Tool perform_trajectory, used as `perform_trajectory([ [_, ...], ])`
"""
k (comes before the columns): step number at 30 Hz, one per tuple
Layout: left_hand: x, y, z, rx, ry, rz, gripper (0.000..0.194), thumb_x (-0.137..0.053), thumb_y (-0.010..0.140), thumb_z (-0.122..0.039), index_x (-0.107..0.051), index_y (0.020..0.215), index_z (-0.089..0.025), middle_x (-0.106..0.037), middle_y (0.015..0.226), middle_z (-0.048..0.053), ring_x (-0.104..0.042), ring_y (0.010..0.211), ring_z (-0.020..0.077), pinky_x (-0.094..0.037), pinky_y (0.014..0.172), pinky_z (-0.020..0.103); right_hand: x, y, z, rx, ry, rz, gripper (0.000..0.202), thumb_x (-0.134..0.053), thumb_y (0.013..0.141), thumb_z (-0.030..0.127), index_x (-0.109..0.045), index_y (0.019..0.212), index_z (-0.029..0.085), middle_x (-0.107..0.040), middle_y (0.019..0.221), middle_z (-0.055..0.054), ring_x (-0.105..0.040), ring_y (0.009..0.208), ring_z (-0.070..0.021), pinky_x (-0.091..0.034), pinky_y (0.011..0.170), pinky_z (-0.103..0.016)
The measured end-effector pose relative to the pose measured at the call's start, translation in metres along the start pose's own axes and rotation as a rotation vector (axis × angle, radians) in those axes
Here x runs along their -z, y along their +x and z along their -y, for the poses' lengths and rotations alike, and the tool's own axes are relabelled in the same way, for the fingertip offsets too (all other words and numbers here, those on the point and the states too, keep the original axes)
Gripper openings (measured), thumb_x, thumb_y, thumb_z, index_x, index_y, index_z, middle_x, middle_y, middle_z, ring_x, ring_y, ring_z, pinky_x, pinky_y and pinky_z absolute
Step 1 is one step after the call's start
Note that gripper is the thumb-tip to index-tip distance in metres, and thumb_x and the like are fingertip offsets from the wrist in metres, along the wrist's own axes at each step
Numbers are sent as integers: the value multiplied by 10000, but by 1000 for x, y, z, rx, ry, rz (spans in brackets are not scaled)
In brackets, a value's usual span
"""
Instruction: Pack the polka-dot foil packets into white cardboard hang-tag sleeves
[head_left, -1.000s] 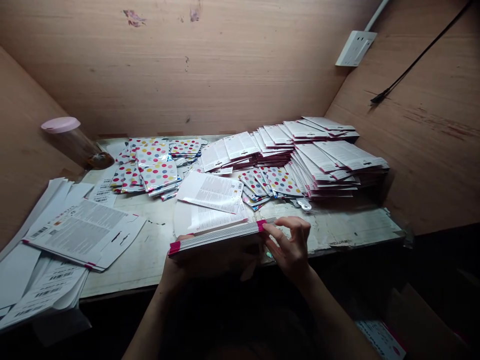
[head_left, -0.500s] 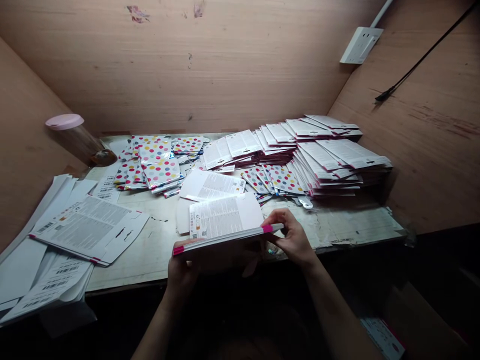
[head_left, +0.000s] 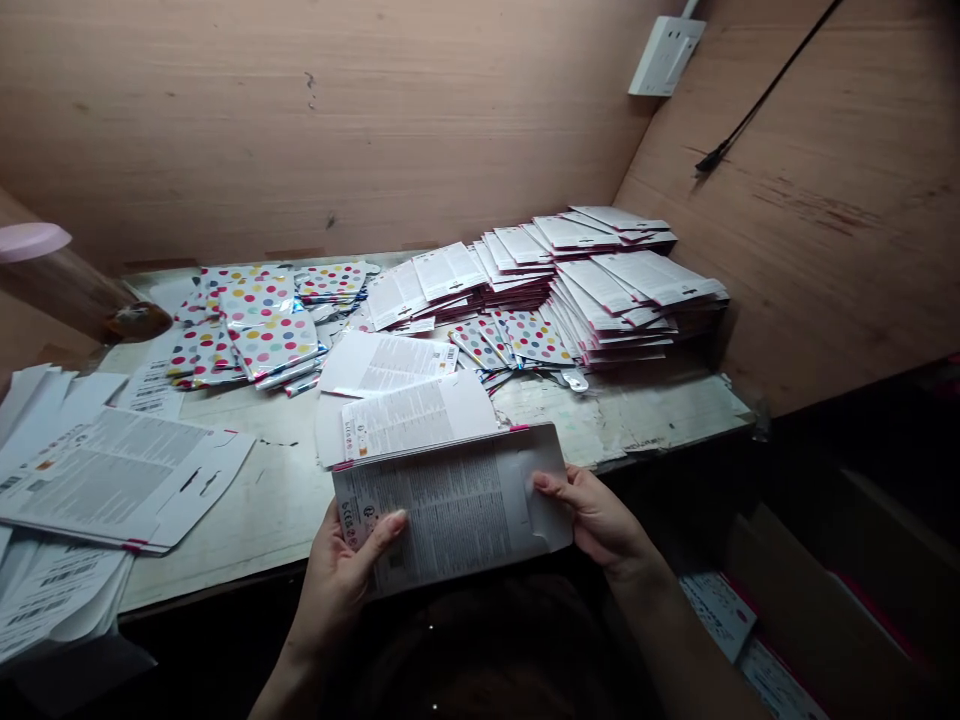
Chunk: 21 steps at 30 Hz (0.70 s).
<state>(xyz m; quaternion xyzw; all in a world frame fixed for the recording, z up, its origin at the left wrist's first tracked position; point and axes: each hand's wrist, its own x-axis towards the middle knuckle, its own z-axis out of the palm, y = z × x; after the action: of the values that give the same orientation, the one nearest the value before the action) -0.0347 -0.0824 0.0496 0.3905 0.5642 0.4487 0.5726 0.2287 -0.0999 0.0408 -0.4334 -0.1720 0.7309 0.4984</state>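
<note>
A flat white printed packet with grey text is held at the table's front edge, its printed face tilted up toward me. My left hand grips its left end, thumb lying on the text. At the right end, my right hand pinches it beside the flap, thumb on top and fingers behind. Just beyond its upper edge lies another printed packet, with one more printed packet behind that. Whether the held piece is one packet or several cannot be told.
Polka-dot pouches lie at the back left, near a pink-lidded jar. Stacked white packets fill the back right. Barcode sheets and a printed packet are at left. A socket is on the wall.
The held packet has turned from nearly edge-on to face me, its text now showing. My left thumb has come onto its face, and my right hand has moved slightly lower. The view has shifted right.
</note>
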Motion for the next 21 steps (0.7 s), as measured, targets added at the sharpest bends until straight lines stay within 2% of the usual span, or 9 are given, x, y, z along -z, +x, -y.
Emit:
perform_trajectory([
  [5,-14,-5,3,23,9,46,664,-831,629,-367,-540,1206,-214,-728,977,44,-707,867,225,-584,710,273,14,-16,-1,4,42,47,287,-822,687,381,-737,832,148,-722,725,-27,-673,669,-137,-540,682,-228],
  [11,-31,-14,1,14,18,4,610,-806,652,-407,-550,1172,-216,-732,967,36,-705,870,226,-582,718,278,19,-27,-1,144,-76,-89,415,-852,653,351,-701,985,152,-740,852,-53,-692,740,-189,-548,735,-305],
  [18,-23,-12,10,-9,59,64,650,-814,657,-368,-521,1217,-216,-729,994,59,-702,918,265,-591,723,307,26,-23,-3,109,-37,-92,366,-866,622,328,-724,909,151,-736,771,-38,-685,699,-184,-539,714,-301],
  [21,-21,-11,9,3,45,73,640,-803,674,-368,-518,1225,-212,-726,1016,67,-700,923,261,-589,741,314,29,-24,-2,58,-49,-13,359,-854,636,345,-729,908,146,-738,808,-51,-690,751,-195,-528,761,-310],
])
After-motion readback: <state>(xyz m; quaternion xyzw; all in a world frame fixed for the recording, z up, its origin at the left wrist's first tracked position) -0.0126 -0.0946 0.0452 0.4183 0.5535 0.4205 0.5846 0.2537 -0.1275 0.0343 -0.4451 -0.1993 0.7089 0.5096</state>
